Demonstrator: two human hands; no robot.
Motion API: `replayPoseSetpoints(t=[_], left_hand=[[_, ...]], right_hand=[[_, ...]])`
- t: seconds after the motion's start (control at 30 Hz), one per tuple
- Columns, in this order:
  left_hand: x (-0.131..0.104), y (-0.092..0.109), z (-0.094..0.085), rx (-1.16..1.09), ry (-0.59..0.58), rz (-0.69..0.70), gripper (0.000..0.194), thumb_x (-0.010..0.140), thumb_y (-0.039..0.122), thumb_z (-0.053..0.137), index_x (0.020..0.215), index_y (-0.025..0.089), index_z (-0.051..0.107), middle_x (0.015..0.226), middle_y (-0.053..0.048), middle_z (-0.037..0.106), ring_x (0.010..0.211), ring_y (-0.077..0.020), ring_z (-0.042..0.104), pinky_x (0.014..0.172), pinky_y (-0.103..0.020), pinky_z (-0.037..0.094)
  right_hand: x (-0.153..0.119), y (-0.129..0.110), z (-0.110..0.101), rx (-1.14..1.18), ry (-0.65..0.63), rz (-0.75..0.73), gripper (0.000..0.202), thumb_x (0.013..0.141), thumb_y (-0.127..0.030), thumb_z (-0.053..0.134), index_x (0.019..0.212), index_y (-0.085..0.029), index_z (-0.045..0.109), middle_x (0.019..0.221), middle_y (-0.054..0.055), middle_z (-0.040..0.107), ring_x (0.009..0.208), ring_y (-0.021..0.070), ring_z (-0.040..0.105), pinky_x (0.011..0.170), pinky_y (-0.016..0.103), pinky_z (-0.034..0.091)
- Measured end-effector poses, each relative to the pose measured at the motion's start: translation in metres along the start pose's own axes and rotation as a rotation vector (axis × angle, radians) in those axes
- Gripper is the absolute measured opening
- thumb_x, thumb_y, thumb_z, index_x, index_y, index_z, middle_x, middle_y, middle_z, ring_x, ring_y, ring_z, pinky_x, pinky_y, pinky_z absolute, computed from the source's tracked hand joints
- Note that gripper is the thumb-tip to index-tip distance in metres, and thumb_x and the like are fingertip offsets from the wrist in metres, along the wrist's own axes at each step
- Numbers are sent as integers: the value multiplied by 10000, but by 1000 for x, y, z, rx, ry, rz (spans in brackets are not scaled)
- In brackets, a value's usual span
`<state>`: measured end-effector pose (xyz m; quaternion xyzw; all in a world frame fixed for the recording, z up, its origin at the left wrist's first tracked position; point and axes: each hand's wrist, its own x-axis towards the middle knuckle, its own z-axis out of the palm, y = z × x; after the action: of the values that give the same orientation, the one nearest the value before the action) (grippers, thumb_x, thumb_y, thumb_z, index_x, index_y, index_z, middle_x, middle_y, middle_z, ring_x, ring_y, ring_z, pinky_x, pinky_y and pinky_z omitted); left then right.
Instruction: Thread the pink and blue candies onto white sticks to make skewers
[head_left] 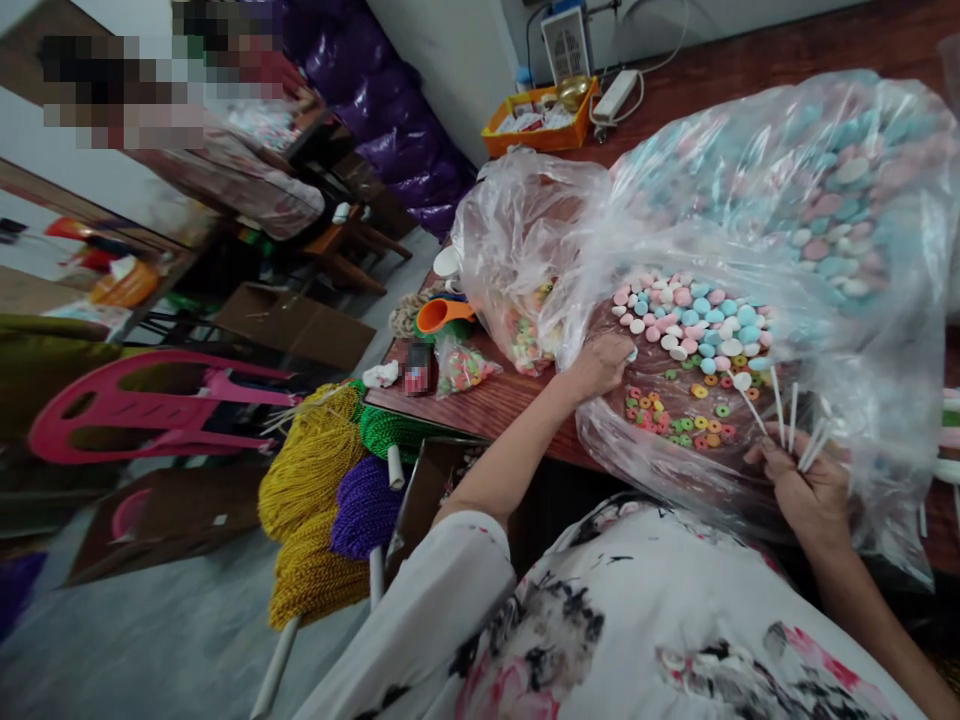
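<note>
My right hand [810, 490] is closed around several white sticks [793, 415], which fan out from the fingers. One stick points up and left, and a white round candy [742, 381] shows at its tip. Farther left, my left hand [604, 365] is closed in a pinch, with a pale bluish candy [632, 354] at the fingertips. Between and beyond the hands lie pink, white and blue round candies [686, 318] and small coloured ring candies [682, 425]. They rest on a clear plastic bag [622, 185], whose far part bulges with more round candies [825, 240].
At the table's left end are an orange scoop [442, 315] and a small bag of ring candies [465, 368]. A yellow basket [540, 120] and a power strip [616, 95] stand behind. Yellow cord bundles [311, 470] and a pink chair [150, 405] are at left; another person [240, 180] sits beyond.
</note>
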<state>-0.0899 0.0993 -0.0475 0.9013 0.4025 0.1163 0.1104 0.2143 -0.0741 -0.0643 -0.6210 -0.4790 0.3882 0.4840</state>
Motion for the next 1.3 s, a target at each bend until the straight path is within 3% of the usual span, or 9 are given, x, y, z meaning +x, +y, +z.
replayPoseSetpoints(t=[0.17,0.33,0.47,0.6,0.7,0.83,0.97,1.17,1.3], left_hand=[[9,2,-6,-8,-8,14,517,852,68,478,1349,140,602,1226,-169,656,1207,-260,593,1088,-439,483],[7,12,-1,-147,6,-87,436,812,15,476,1144,111,742,1181,-194,675,1199,-284,602,1083,-471,478],[-2,25,-5,-697,209,-354,211,815,186,670,992,146,778,988,-93,732,927,-198,683,927,-392,562],[-12,59,-18,-1469,379,-558,451,685,410,864,1072,199,773,925,-28,762,745,-127,680,748,-296,594],[-15,88,-22,-1693,434,-560,500,618,427,919,1050,212,788,964,-36,785,775,-132,701,735,-279,601],[-14,110,-17,-1660,490,-513,496,667,472,899,1093,242,792,1065,-43,791,869,-160,722,798,-307,620],[-13,113,-8,-1498,585,-427,405,689,430,900,1042,256,808,1152,-30,778,1064,-181,711,957,-303,586],[-9,116,-2,-1552,623,-511,545,595,420,952,1084,247,785,992,-20,797,913,-160,732,910,-327,600],[-9,123,1,-1469,684,-507,379,635,417,932,932,222,801,962,-27,804,898,-169,743,928,-352,604]], right_hand=[[0,-20,10,-1,-140,-66,266,951,-413,629,1122,-225,709,697,1,653,610,154,593,584,278,489],[5,-24,26,-35,-222,-76,273,973,-407,590,1129,-219,712,669,-14,639,586,149,575,579,269,471],[3,-28,37,-20,-247,-81,251,982,-381,575,1107,-219,720,677,-20,628,602,143,572,609,265,473],[0,-39,40,-55,-242,-144,237,980,-351,563,1102,-230,727,680,-18,615,615,148,567,617,269,470],[1,-47,36,-138,-220,-223,223,963,-292,556,1090,-246,733,675,-21,607,595,144,543,592,266,441],[-1,-51,29,-229,-196,-285,288,928,-226,543,1150,-261,723,687,-21,615,574,145,538,582,265,440],[-9,-54,27,-277,-180,-313,367,895,-189,538,1210,-257,713,696,-10,631,592,157,576,608,270,476],[-20,-53,28,-188,-89,-301,323,921,-238,565,1191,-245,741,752,14,695,623,171,636,650,291,537],[-28,-51,33,-151,-82,-285,321,935,-261,581,1214,-239,739,787,35,725,669,191,675,667,308,564]])
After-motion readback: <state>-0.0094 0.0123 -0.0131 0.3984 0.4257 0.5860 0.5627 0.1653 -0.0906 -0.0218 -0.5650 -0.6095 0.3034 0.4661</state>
